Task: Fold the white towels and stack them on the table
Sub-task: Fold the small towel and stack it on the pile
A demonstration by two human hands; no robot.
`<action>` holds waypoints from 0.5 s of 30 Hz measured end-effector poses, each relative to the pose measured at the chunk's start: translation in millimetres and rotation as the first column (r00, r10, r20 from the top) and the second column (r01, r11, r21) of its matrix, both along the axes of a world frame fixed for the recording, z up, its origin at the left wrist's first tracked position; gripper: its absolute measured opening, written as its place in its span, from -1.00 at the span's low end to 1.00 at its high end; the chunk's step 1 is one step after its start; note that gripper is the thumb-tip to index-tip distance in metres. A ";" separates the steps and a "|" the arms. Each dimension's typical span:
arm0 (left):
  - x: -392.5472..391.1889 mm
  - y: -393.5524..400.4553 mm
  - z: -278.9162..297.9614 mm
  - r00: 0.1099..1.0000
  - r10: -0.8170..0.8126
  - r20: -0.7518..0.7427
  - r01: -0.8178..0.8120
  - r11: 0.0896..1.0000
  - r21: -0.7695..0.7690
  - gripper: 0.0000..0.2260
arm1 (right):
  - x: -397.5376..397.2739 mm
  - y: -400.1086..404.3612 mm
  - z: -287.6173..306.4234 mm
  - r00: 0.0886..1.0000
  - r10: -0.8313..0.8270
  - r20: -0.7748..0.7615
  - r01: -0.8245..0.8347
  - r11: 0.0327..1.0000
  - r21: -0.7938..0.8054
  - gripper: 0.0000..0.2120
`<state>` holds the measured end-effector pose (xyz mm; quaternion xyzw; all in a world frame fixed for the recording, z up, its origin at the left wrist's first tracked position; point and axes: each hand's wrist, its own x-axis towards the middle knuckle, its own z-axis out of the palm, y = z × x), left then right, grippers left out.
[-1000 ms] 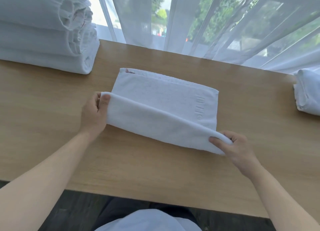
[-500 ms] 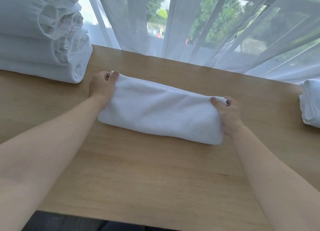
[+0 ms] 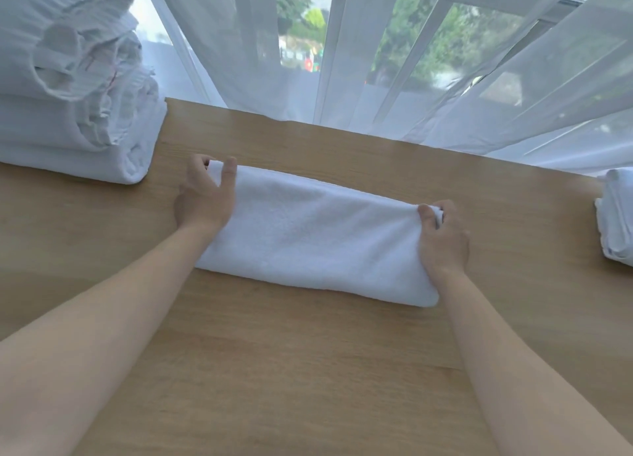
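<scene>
- A stack of folded white linens is sitting at the far left of the table, pushed back toward the window, likely parked there so the middle of the table serves as your folding space.
- Your left hand is resting on the left end of the white towel, thumb and fingers spread and reaching to the far corner; the thumb is lying on top and a fingertip is showing beyond the edge, so you appear to be lightly pinching that corner to line it up with the layer below.
- The towel is lying across the middle of the table as a long band, its rounded fold facing you and its loose edges turned toward the window, a sign that the lengthwise fold is just being laid down.
- Your right hand is gripping the right far corner, fingers curled over the cloth and thumb pressing on top, probably holding the layers square while the fold settles.
- The sheer curtain is hanging along the back edge of the table, with greenery showing through the glass behind it.
- Another folded white towel is sitting at the far right edge, well apart from the one you are working, and only partly in view.
- Judging from the long shape, at least one crosswise fold is remaining before this towel is ready for stacking.
</scene>
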<state>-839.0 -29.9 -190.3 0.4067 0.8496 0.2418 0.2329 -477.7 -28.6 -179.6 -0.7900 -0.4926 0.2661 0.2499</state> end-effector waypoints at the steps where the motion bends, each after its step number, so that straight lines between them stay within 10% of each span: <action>1: 2.7 -3.2 -0.1 1.000 -0.019 -0.002 0.019 0.999 0.036 -0.55 | -0.2 -1.6 2.4 1.000 -0.007 -0.009 0.008 0.999 0.037 -0.83; 5: -0.2 -6.2 2.2 1.000 -0.013 -0.012 0.016 0.966 0.257 -0.68 | 2.5 -3.1 9.2 0.999 -0.035 0.014 0.033 0.995 0.099 -0.90; 11: 5.6 -6.5 2.2 0.991 -0.101 -0.092 0.112 0.986 0.121 -0.59 | -0.9 6.1 7.3 0.975 0.032 0.222 -0.015 0.997 -0.078 -0.64; 15: 55.1 -33.3 13.8 0.849 -0.450 -0.277 0.509 0.837 0.199 -0.55 | -61.0 -15.7 14.8 0.864 0.207 0.459 -0.315 0.934 0.172 -0.63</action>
